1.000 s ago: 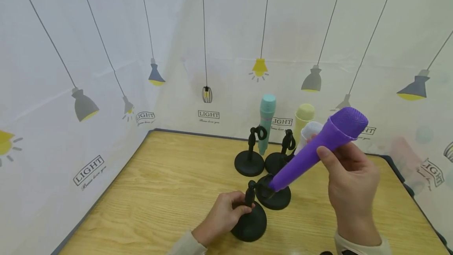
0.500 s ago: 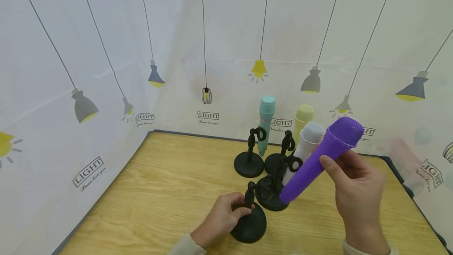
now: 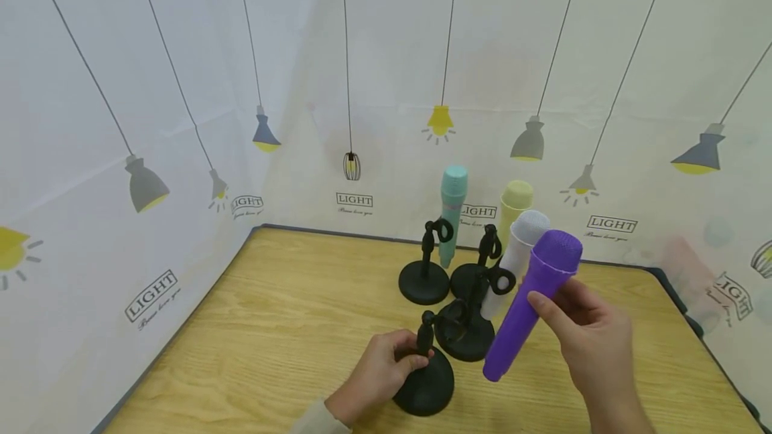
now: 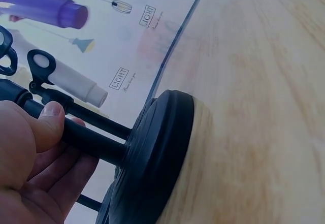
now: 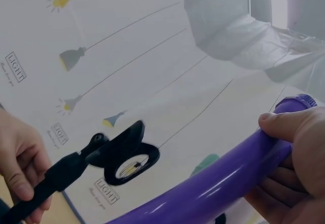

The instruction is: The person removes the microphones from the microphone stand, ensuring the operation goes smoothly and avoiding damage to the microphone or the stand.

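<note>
My left hand (image 3: 381, 368) grips the short post of the nearest black microphone stand (image 3: 425, 390), its round base flat on the table. My right hand (image 3: 594, 340) holds a purple microphone (image 3: 520, 317) between thumb and fingers, head up and tilted right. The microphone's lower end hangs in the air to the right of that stand, apart from its clip. In the right wrist view the stand's clip ring (image 5: 133, 164) has nothing in it. The left wrist view shows the thumb and fingers of my left hand (image 4: 51, 153) around the post (image 4: 96, 142).
Behind stand several more black stands, close together. One base (image 3: 467, 343) has a white microphone (image 3: 512, 260) leaning in its clip. A turquoise microphone (image 3: 453, 203) and a yellow one (image 3: 517, 198) rise further back. A lamp-printed cloth wall (image 3: 398, 153) borders the wooden table (image 3: 271, 313).
The purple microphone's lower end has moved right and down from beside the stand's clip. It has become steeper and come lower with my right hand. My left hand has stayed on the stand.
</note>
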`<state>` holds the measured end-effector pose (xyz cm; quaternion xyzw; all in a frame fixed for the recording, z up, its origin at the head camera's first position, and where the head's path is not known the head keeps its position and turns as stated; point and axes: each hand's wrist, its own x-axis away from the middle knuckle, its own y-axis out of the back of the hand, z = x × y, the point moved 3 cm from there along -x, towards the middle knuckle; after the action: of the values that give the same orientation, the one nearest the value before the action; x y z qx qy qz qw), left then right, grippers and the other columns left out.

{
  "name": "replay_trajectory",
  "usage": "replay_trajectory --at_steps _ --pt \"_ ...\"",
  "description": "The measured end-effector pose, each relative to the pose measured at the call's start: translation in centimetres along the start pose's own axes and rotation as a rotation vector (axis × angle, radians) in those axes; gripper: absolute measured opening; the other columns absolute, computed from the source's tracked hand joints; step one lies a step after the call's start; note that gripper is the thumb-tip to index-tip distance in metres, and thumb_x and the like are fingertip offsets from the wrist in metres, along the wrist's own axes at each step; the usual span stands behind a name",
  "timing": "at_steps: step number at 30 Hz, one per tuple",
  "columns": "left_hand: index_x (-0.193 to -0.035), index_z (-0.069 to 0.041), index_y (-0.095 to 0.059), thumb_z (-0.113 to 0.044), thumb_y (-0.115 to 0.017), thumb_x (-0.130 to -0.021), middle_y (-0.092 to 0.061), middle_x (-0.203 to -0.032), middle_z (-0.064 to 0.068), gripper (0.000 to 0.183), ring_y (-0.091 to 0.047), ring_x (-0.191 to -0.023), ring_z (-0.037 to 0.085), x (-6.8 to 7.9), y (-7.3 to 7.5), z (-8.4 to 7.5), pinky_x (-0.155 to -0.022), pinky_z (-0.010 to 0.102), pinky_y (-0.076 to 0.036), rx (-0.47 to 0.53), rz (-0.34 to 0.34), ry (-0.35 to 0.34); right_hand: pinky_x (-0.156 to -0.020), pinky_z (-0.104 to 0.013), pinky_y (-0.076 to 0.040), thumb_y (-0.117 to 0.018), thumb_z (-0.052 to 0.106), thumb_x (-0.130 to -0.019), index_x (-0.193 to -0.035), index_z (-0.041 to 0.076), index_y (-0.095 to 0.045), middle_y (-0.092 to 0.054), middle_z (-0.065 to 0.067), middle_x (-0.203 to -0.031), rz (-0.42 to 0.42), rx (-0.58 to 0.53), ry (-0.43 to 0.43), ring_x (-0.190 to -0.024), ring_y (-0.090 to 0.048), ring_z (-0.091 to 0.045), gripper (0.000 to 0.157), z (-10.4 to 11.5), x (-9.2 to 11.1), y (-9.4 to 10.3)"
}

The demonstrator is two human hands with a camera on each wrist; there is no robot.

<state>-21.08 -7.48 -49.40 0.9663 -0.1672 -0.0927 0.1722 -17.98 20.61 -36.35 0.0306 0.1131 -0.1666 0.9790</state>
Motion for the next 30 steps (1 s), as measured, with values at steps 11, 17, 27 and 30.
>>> replay_trajectory --at_steps 11,17,27,30 --pt "-0.107 -0.013 -0.079 -0.004 -0.077 -0.099 -0.083 -0.107 0.0 0.012 -0.076 -0.098 0.005 0.0 -0.1 0.2 -0.09 0.018 -0.059 0.035 0.009 0.006 -0.08 -0.018 -0.061 -0.084 0.021 -0.097 -0.139 -0.004 -0.068 -0.079 0.021 -0.102 0.151 0.252 -0.046 -0.093 -0.074 0.001 0.051 -2.6 0.1 0.7" --pt "-0.107 -0.013 -0.079 -0.003 -0.076 -0.099 -0.083 -0.108 0.001 0.013 -0.076 -0.097 0.004 -0.1 -0.1 0.1 -0.089 0.017 -0.059 0.045 0.013 0.003 -0.081 -0.018 -0.06 -0.082 0.037 -0.098 -0.144 -0.001 -0.066 -0.08 -0.011 -0.123 0.21 0.39 -0.156 -0.095 -0.072 0.001 0.062 -4.0 0.5 1.4" --pt "-0.107 -0.012 -0.079 -0.004 -0.077 -0.098 -0.083 -0.107 0.001 0.012 -0.076 -0.098 0.007 -0.3 -0.1 0.0 -0.092 0.024 -0.062 0.028 0.013 0.02 -0.096 -0.04 -0.064 -0.076 0.055 -0.098 -0.149 -0.003 -0.059 -0.07 -0.024 -0.142 0.291 0.511 -0.302 -0.121 -0.073 -0.033 0.079 -7.1 0.4 2.5" --pt "-0.107 -0.012 -0.079 -0.002 -0.077 -0.098 -0.083 -0.107 0.0 0.013 -0.076 -0.098 0.007 -0.2 -0.1 0.2 -0.093 0.028 -0.063 0.02 0.017 0.047 -0.098 -0.047 -0.063 -0.075 0.057 -0.098 -0.149 -0.005 -0.058 -0.071 -0.025 -0.14 0.314 0.527 -0.336 -0.117 -0.074 -0.031 0.082 -8.1 0.4 2.8"
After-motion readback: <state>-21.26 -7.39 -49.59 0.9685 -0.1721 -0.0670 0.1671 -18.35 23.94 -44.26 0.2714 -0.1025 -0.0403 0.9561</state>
